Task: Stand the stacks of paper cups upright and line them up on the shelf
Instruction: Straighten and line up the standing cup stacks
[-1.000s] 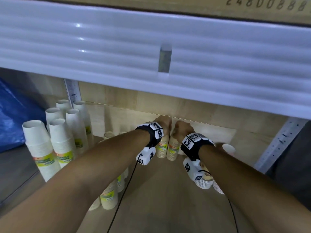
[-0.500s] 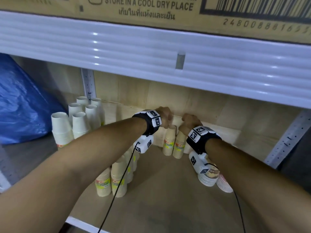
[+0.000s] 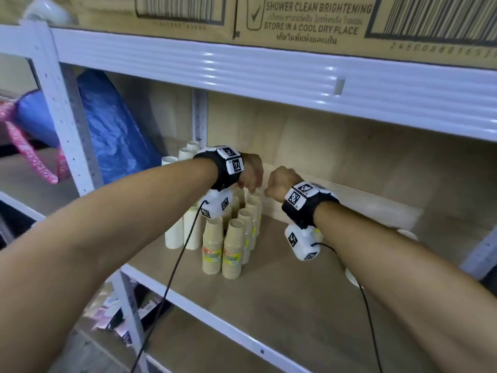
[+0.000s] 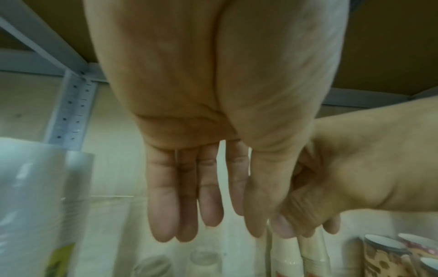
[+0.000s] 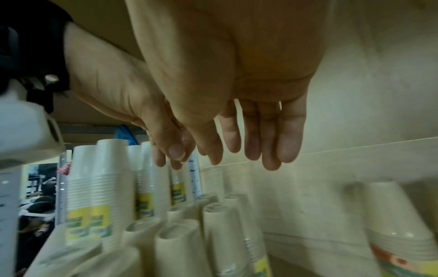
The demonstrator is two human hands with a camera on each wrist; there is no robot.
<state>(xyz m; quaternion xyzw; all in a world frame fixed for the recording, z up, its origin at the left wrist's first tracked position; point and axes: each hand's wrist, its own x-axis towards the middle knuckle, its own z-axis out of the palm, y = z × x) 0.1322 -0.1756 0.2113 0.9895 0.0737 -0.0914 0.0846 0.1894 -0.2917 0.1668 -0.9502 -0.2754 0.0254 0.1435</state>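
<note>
Shelf [image 3: 282, 300]: wooden board on a white metal frame, with a wooden back panel.

Brown cup stacks [image 3: 233, 246]: two rows running from the front of the board toward the back panel, all upright with their mouths down. The front pair carry yellow and red labels. The rearmost stacks stand directly under the two hands. Half a second ago these same rear stacks were tilted in the hands; they now stand in line with the rest.

White cup stacks [image 3: 174, 227]: upright, just left of the brown rows, partly hidden behind the left forearm. More of them [image 3: 192, 146] stand by the rear post.

Left hand [image 3: 248, 175]: over the rear of the brown rows, fingers [image 4: 163, 202] straight and pointing down, with nothing between them. The wrist view shows the tips clear of the cup tops. A second ago this hand was curled round a stack top.

Right hand [image 3: 279, 181]: just beside the left hand, fingers [image 5: 290, 138] straight and loose, holding nothing. Earlier it also gripped a stack top.

Patterned cups [image 4: 384, 258]: further right on the board, mouths up.

Cardboard boxes [image 3: 309, 20]: on the shelf above, printed with barcodes.

Blue bag [image 3: 113, 133]: in the bay to the left, behind the upright post.

The head view now takes in far more of the left bay than before.
</note>
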